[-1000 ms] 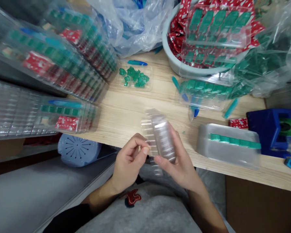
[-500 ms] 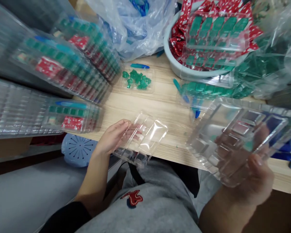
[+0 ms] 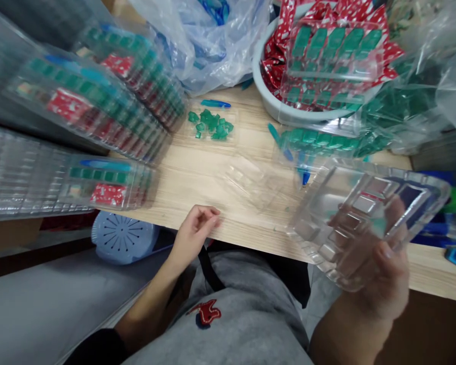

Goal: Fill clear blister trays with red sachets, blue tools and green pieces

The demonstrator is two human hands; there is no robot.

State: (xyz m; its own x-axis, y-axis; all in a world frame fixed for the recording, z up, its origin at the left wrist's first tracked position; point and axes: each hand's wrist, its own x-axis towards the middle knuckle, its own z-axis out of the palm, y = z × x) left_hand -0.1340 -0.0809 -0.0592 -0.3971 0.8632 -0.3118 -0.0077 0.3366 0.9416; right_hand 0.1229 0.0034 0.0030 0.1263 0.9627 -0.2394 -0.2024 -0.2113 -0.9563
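My left hand (image 3: 196, 228) is over the table's front edge, with loosely curled fingers, a small gap to the thumb and nothing visible in it. Beyond it, a clear plastic tray (image 3: 247, 177) lies on the wood, hard to see against the grain. On the right, my right hand (image 3: 389, 274) grips clear moulded plastic trays (image 3: 349, 223), apparently a nested stack, and holds them tilted above the table; its fingers show through the plastic. Farther back, green translucent pieces (image 3: 213, 124) sit in a shallow clear tray, a blue pen-shaped piece (image 3: 216, 103) behind them.
Filled clear packs (image 3: 99, 101) stand stacked at left, beside stacked clear trays (image 3: 19, 172). A grey basin (image 3: 264, 86) holds red dotted packets, with trays of green pieces (image 3: 334, 43) on top. A plastic bag (image 3: 213, 61) lies at the back. A blue-grey perforated plastic item (image 3: 121, 235) is below the table.
My left hand has let go of a clear tray, which now lies on the table, and has drawn back toward the edge. My right hand shifted slightly left with its trays.
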